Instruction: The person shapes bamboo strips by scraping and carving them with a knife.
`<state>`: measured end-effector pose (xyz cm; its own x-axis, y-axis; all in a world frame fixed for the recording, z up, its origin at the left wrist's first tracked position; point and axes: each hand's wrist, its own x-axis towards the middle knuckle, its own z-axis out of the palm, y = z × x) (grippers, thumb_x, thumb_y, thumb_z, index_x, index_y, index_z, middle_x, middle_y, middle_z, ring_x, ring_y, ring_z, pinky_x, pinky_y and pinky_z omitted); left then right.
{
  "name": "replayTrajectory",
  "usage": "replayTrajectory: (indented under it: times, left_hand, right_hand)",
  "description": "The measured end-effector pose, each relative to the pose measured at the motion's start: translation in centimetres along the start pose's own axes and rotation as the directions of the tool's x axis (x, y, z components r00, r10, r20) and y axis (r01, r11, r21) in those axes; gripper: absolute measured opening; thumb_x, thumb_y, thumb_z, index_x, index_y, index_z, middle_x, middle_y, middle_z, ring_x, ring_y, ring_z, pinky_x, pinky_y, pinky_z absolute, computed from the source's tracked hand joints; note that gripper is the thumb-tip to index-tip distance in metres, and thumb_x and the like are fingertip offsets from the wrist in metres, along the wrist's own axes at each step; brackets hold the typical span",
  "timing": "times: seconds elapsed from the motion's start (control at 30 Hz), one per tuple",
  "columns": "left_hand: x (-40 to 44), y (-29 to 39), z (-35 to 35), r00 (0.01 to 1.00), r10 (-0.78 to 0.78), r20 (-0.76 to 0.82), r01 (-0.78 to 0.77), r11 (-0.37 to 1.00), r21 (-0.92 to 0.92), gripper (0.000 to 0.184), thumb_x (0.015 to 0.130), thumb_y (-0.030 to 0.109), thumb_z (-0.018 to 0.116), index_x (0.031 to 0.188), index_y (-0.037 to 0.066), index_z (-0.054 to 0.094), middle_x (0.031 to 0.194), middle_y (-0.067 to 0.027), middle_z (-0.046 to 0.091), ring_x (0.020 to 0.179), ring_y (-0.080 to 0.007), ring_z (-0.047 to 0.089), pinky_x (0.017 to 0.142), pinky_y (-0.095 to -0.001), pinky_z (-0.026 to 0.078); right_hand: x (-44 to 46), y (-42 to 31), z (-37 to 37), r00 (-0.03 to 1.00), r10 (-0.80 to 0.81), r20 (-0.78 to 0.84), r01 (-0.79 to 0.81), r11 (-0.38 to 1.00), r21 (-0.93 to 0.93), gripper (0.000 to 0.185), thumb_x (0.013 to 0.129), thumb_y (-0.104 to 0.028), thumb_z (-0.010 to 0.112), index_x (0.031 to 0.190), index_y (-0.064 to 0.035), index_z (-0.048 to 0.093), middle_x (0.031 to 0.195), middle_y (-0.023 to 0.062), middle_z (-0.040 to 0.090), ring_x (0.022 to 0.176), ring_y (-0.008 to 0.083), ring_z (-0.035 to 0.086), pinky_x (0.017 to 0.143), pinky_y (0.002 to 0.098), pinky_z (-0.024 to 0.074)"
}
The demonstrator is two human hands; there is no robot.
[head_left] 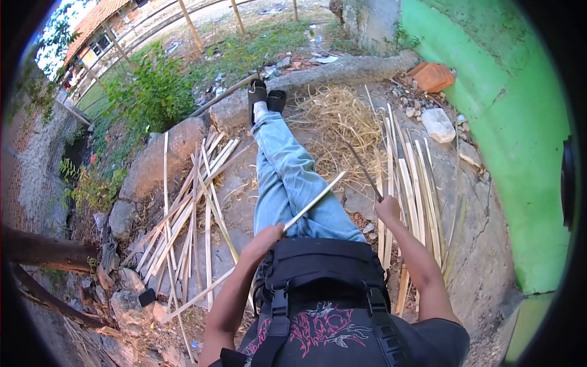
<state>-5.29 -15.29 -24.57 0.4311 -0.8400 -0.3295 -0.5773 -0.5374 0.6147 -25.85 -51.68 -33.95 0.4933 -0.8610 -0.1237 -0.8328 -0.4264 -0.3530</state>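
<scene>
Head view: both hands in frame, well apart. Left hand (267, 237) closed round a pale strip (317, 200), just left of the black bag (324, 264) worn at the front of the body. Strip held at a slant, its far end above the jeans (292, 174); a length in line with it shows below the left forearm, though whether it is one piece cannot be told. Right hand (387, 209) clamped on the near end of a long, thin, dark blade (362, 163), which points forward and to the left, apart from the strip. Finger detail of both hands too small to read.

Legs stretched out on the ground, ankles crossed, dark sandals (258, 93) near a low stone edge (342, 70). Left of the legs: loose, criss-crossed pile of strips (183, 223). Right: second group of strips (417, 196), lying more nearly parallel. Between the feet and this group, a heap of curly shavings (342, 119). Green wall (507, 122) at far right; orange rubble (433, 77) near its base
</scene>
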Motion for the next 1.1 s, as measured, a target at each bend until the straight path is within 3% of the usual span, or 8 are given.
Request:
replayTrajectory:
  times: [0.03, 0.13, 0.4, 0.57, 0.63, 0.77, 0.97, 1.1]
  left_hand:
    - [-0.1, 1.4, -0.7, 0.997, -0.055, 0.054, 0.057, 0.998, -0.021, 0.017, 0.090, 0.015, 0.050, 0.091, -0.002, 0.052, 0.080, -0.0287, 0.062, 0.082, -0.0476, 0.062, 0.071, -0.0523, 0.047]
    - [0.8, -0.8, 1.0, 1.000, 0.016, 0.010, -0.017, 0.998, 0.059, 0.019, 0.090, 0.015, 0.050, 0.094, -0.003, 0.050, 0.081, -0.0279, 0.062, 0.082, -0.0475, 0.062, 0.072, -0.0524, 0.047]
    - [0.3, 0.1, -0.2, 0.995, 0.082, -0.059, -0.073, 0.987, 0.143, 0.020, 0.091, 0.015, 0.048, 0.097, -0.004, 0.048, 0.084, -0.0266, 0.063, 0.085, -0.0460, 0.063, 0.073, -0.0518, 0.048]
    - [0.0, 1.0, -0.4, 0.997, 0.032, -0.074, -0.023, 0.993, 0.116, 0.018, 0.090, 0.013, 0.049, 0.094, -0.004, 0.051, 0.086, -0.0249, 0.065, 0.086, -0.0442, 0.065, 0.072, -0.0508, 0.051]
    - [0.1, -0.1, 0.0, 0.994, 0.094, -0.047, -0.088, 0.990, 0.107, 0.022, 0.091, 0.017, 0.050, 0.096, -0.004, 0.050, 0.086, -0.0276, 0.063, 0.087, -0.0459, 0.063, 0.073, -0.0520, 0.048]
    - [0.0, -0.9, 0.3, 0.995, 0.096, -0.031, -0.094, 0.994, 0.064, 0.025, 0.090, 0.019, 0.051, 0.095, -0.005, 0.051, 0.085, -0.0282, 0.063, 0.087, -0.0463, 0.063, 0.073, -0.0525, 0.047]
    - [1.5, -0.1, 0.8, 0.991, 0.091, -0.103, -0.074, 0.986, 0.150, 0.040, 0.098, 0.037, 0.048, 0.094, -0.002, 0.054, 0.080, -0.0253, 0.065, 0.080, -0.0441, 0.064, 0.069, -0.0520, 0.050]
    - [3.8, 1.0, 0.4, 0.989, -0.025, -0.147, 0.047, 0.989, 0.144, 0.056, 0.099, 0.052, 0.042, 0.091, -0.001, 0.057, 0.076, -0.0256, 0.065, 0.077, -0.0441, 0.064, 0.067, -0.0524, 0.049]
  right_hand:
    - [-1.7, -0.1, 0.1, 0.999, -0.001, -0.054, 0.005, 0.997, 0.073, 0.034, 0.082, -0.028, 0.063, 0.077, 0.0042, 0.071, 0.074, 0.0257, 0.067, 0.072, 0.0387, 0.069, 0.066, 0.0472, 0.0531]
    - [-1.9, -2.8, 0.6, 0.992, -0.012, -0.125, 0.051, 0.948, 0.314, 0.033, 0.082, -0.027, 0.065, 0.073, 0.0042, 0.069, 0.065, 0.0244, 0.064, 0.066, 0.0391, 0.067, 0.060, 0.0463, 0.0495]
    - [-5.3, -8.3, -0.1, 0.929, -0.371, 0.002, 0.368, 0.921, 0.125, 0.028, 0.081, -0.022, 0.065, 0.068, 0.0023, 0.066, 0.063, 0.0222, 0.063, 0.065, 0.0398, 0.066, 0.060, 0.0475, 0.0496]
    - [-0.9, -5.2, 3.8, 0.985, -0.171, -0.031, 0.173, 0.961, 0.217, 0.027, 0.080, -0.019, 0.064, 0.072, 0.0066, 0.067, 0.067, 0.0276, 0.064, 0.067, 0.0429, 0.066, 0.063, 0.0483, 0.0505]
    - [0.0, -5.1, 3.4, 0.993, -0.118, -0.032, 0.122, 0.971, 0.207, 0.027, 0.079, -0.019, 0.064, 0.073, 0.0075, 0.067, 0.067, 0.0279, 0.064, 0.067, 0.0435, 0.066, 0.064, 0.0488, 0.0503]
    - [-0.5, -4.2, 1.7, 0.991, -0.078, -0.109, 0.102, 0.968, 0.228, 0.029, 0.079, -0.020, 0.064, 0.074, 0.0086, 0.068, 0.068, 0.0284, 0.064, 0.069, 0.0433, 0.067, 0.066, 0.0485, 0.0501]
    - [0.4, 1.0, 3.1, 0.982, 0.158, -0.104, -0.108, 0.919, 0.380, 0.035, 0.080, -0.026, 0.066, 0.074, 0.0082, 0.068, 0.067, 0.0255, 0.065, 0.066, 0.0382, 0.067, 0.066, 0.0468, 0.0484]
    - [-2.4, -0.5, 1.1, 0.996, 0.007, -0.091, 0.029, 0.923, 0.383, 0.032, 0.080, -0.027, 0.068, 0.075, 0.0049, 0.069, 0.065, 0.0230, 0.065, 0.063, 0.0356, 0.067, 0.060, 0.0440, 0.0487]
